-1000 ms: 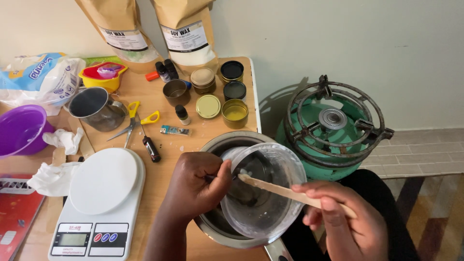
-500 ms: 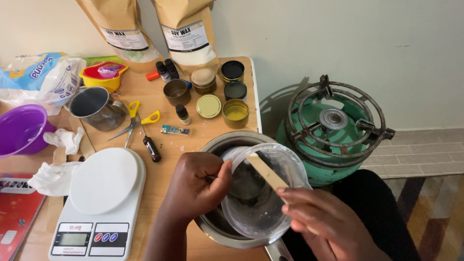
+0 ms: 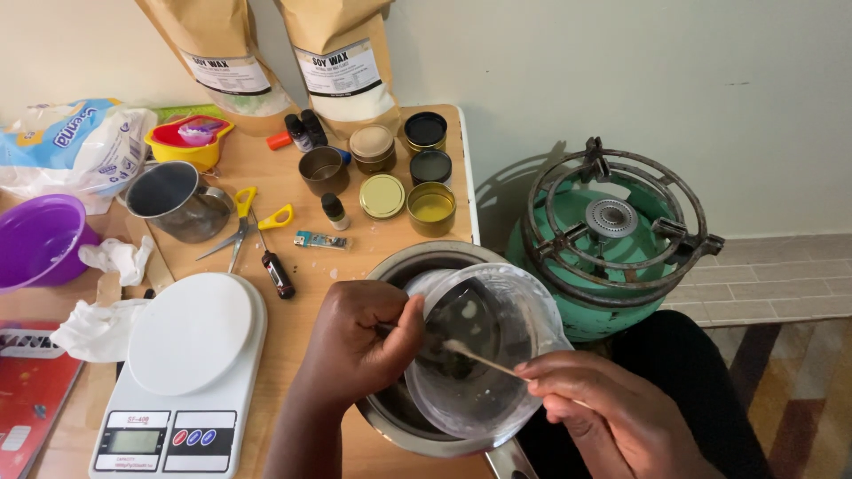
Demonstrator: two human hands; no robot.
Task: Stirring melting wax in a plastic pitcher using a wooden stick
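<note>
My left hand (image 3: 355, 341) grips the near rim of a clear plastic container (image 3: 497, 390) that sits tilted inside a steel pot (image 3: 390, 266) at the table's front edge. My right hand (image 3: 612, 417) holds a thin wooden stick (image 3: 484, 359) whose tip reaches into the container, where dark liquid shows at the bottom. The pot's handle pokes out toward me under my right wrist.
A white kitchen scale (image 3: 177, 355) stands left of the pot. Small tins, jars and bottles (image 3: 417, 191), yellow scissors (image 3: 244, 222), a steel mug (image 3: 173, 200), a purple bowl (image 3: 35, 239) and two brown paper bags (image 3: 342, 62) fill the table. A green gas stove (image 3: 612, 239) stands on the floor at right.
My right hand has drawn back toward me and turned the stick edge-on, its tip lower in the container. My left hand stays on the rim.
</note>
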